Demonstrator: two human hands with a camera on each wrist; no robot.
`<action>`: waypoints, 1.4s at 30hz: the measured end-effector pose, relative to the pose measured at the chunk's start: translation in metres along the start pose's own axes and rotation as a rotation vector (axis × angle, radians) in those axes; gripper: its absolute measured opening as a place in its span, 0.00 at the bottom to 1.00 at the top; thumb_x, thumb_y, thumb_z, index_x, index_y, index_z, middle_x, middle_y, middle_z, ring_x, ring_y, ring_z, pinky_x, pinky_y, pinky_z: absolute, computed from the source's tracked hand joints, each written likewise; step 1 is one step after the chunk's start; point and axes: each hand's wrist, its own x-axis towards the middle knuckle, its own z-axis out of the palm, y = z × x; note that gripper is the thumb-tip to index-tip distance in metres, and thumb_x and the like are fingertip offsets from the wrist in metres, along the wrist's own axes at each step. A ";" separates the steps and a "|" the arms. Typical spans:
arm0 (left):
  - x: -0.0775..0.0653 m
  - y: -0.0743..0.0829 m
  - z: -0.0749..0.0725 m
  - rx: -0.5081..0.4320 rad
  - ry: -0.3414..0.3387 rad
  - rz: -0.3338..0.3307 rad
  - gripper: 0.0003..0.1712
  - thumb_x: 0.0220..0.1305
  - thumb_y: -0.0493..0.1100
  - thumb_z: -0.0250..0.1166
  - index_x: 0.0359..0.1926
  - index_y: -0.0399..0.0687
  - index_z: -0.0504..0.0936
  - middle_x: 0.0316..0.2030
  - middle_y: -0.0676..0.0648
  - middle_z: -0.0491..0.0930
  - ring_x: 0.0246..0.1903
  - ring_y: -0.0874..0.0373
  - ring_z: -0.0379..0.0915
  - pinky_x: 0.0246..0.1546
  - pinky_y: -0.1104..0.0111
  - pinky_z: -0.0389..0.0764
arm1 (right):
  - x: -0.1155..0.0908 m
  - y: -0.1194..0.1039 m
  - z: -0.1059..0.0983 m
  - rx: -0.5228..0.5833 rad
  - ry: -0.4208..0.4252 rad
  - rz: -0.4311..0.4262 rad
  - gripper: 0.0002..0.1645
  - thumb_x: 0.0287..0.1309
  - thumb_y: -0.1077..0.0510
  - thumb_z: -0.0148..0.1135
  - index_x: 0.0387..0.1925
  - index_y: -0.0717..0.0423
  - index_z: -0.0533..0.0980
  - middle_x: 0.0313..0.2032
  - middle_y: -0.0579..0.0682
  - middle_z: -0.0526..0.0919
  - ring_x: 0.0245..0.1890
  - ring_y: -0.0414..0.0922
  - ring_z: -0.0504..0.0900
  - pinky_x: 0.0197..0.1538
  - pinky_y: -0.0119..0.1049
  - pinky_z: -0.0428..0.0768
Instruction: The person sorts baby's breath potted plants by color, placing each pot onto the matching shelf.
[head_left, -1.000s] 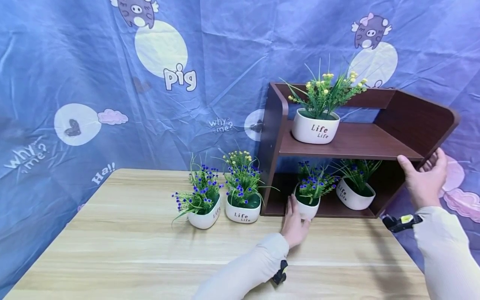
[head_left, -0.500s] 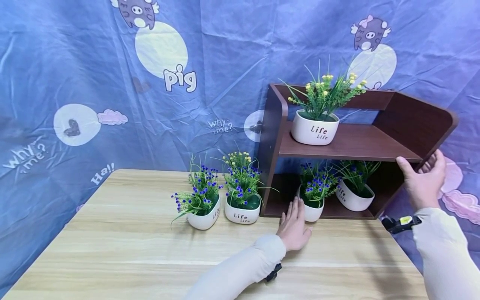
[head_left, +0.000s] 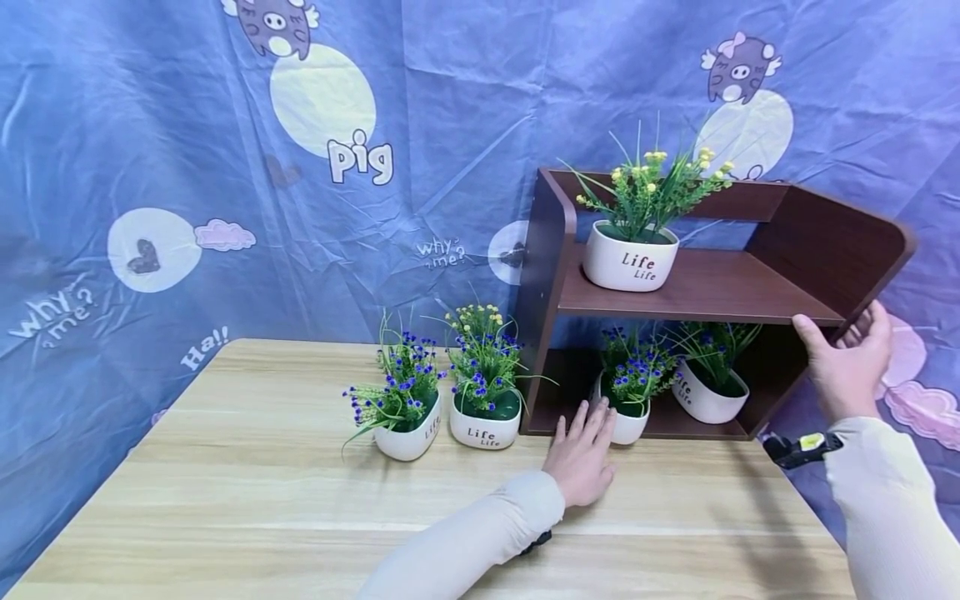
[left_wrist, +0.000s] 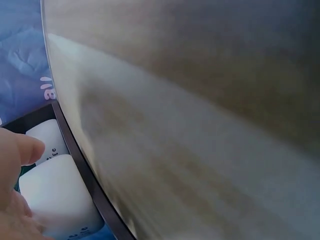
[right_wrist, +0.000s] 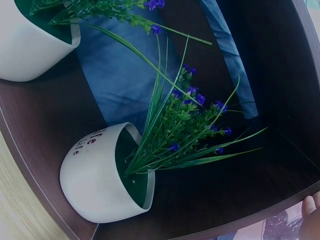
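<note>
My left hand (head_left: 581,458) has its fingers spread and straight, the tips at the left front of a white flowerpot (head_left: 630,427) with blue flowers. That pot stands on the lower level of a dark brown shelf (head_left: 690,287), at its front edge. In the left wrist view, part of the hand (left_wrist: 15,165) lies beside the white pot (left_wrist: 60,195). My right hand (head_left: 851,362) grips the shelf's right side, thumb in front and fingers round the panel's edge. Right of the first pot stands a second flowerpot (head_left: 712,400), tilted-looking, its "Life" lettering (right_wrist: 85,142) facing left.
A flowerpot with yellow flowers (head_left: 630,260) stands on the upper level, toward the left. On the wooden table (head_left: 262,475), left of the shelf, are two more flowerpots, one blue-flowered (head_left: 408,439) and one yellow and blue (head_left: 483,429). A blue printed cloth (head_left: 450,108) hangs behind.
The left hand has let go of the blue-flowered pot, its fingers straightening and drawing back slightly left. The pot has shifted right and a little deeper. The right hand keeps its place on the shelf.
</note>
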 end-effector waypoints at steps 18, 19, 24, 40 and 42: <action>0.034 0.019 -0.004 -0.019 -0.192 -0.066 0.47 0.64 0.47 0.58 0.76 0.63 0.41 0.76 0.60 0.36 0.74 0.55 0.42 0.68 0.56 0.58 | 0.001 -0.002 -0.001 -0.008 0.004 0.004 0.45 0.51 0.63 0.70 0.68 0.44 0.60 0.61 0.42 0.68 0.62 0.36 0.65 0.61 0.18 0.61; 0.035 0.022 -0.004 -0.014 -0.198 -0.077 0.48 0.63 0.48 0.59 0.76 0.65 0.41 0.76 0.60 0.35 0.73 0.56 0.42 0.68 0.56 0.58 | 0.001 -0.002 -0.001 -0.013 0.002 0.004 0.46 0.51 0.63 0.70 0.68 0.44 0.60 0.61 0.42 0.67 0.62 0.36 0.65 0.61 0.18 0.60; 0.040 0.033 -0.003 0.002 -0.204 -0.139 0.48 0.61 0.52 0.61 0.75 0.70 0.43 0.75 0.62 0.36 0.72 0.59 0.46 0.67 0.58 0.59 | 0.000 -0.001 -0.001 -0.026 0.002 0.000 0.45 0.51 0.63 0.69 0.68 0.44 0.60 0.61 0.42 0.68 0.61 0.36 0.66 0.62 0.18 0.61; 0.046 0.044 0.000 0.038 -0.152 -0.232 0.45 0.61 0.61 0.59 0.74 0.75 0.45 0.75 0.65 0.40 0.72 0.58 0.45 0.66 0.55 0.60 | -0.007 -0.009 0.003 0.063 -0.004 0.007 0.46 0.49 0.66 0.70 0.68 0.48 0.60 0.59 0.44 0.69 0.59 0.37 0.67 0.61 0.20 0.62; 0.047 0.044 0.001 0.039 -0.150 -0.227 0.46 0.60 0.62 0.60 0.74 0.75 0.45 0.75 0.65 0.40 0.72 0.58 0.45 0.66 0.55 0.60 | -0.006 -0.008 0.002 0.075 0.001 0.004 0.46 0.48 0.67 0.70 0.67 0.48 0.61 0.58 0.44 0.70 0.58 0.37 0.68 0.61 0.19 0.62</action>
